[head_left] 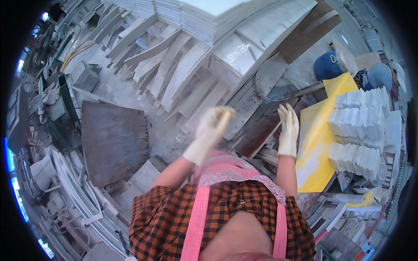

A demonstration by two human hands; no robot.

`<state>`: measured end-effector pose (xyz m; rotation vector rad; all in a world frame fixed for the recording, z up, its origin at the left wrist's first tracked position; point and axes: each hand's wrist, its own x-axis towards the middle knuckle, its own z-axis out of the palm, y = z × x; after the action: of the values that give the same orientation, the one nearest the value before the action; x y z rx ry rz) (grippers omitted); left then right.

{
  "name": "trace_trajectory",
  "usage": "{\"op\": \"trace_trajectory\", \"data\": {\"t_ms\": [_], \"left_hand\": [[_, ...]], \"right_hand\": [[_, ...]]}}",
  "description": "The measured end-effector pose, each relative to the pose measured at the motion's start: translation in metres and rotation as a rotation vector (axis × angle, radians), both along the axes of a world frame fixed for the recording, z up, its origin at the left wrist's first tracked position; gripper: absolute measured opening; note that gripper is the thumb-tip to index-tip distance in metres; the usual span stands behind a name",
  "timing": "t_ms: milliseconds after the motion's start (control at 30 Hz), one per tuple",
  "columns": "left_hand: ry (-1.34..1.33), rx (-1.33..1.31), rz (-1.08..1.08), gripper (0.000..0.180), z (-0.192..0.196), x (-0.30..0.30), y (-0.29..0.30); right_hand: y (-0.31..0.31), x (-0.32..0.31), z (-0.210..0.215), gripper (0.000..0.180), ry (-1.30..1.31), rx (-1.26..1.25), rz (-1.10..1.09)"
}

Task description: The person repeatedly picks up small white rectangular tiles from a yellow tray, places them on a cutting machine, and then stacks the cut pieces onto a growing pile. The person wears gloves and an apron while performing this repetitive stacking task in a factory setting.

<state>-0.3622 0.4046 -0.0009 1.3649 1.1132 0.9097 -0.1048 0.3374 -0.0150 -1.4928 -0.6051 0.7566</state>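
Up above the dusty floor (174, 135), 2 white-gloved hands hang and hold nothing. The left hand (212, 130) is blurry with bent fingers; the right hand (288, 129) is open, near the dark board (261, 135), left of a yellow sheet (315, 143).

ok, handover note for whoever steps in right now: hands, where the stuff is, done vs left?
Left hand: gloved, raised, blurred, fingers bunched; cannot tell if it holds anything.
Right hand: gloved, open, fingers up, empty, over the dark boards.
White tile stacks sit to the right beside the yellow sheet; long pale strips lie ahead.
Done: some tiles are stacked. Left: neither hand is on a tile or a strip.
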Motion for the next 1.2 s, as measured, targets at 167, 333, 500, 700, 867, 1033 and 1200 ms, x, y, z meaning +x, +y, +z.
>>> {"op": "trace_trajectory", "data": {"t_ms": [167,333,500,700,867,1033,1200], "left_hand": [[0.035,-0.351,-0.403,0.027,-0.012,0.033,-0.047],[0.093,-0.053,-0.672,0.03,-0.021,0.08,-0.067],[0.121,0.164,-0.797,0.033,-0.001,0.138,-0.11],[0.109,0.164,-0.882,0.031,0.02,0.189,-0.226],[0.214,0.084,-0.88,0.027,0.018,0.246,-0.361],[0.018,0.224,-1.015,0.026,0.048,0.279,-0.456],[0.09,0.131,-1.033,0.027,0.075,0.295,-0.483]], "right_hand": [[-0.103,0.01,0.007,0.049,0.004,-0.068,-0.239],[-0.231,0.042,0.033,0.048,-0.111,-0.2,-0.518],[-0.431,0.056,0.037,0.049,-0.359,-0.229,-0.756],[-0.727,0.128,-0.034,0.052,-0.907,-0.832,-0.881],[-0.9,0.203,-0.098,0.058,-1.32,-1.231,-0.76],[-0.914,0.204,-0.119,0.049,-0.66,-1.364,-0.512],[-0.879,0.176,-0.062,0.05,-0.969,-0.922,-0.763]]}}
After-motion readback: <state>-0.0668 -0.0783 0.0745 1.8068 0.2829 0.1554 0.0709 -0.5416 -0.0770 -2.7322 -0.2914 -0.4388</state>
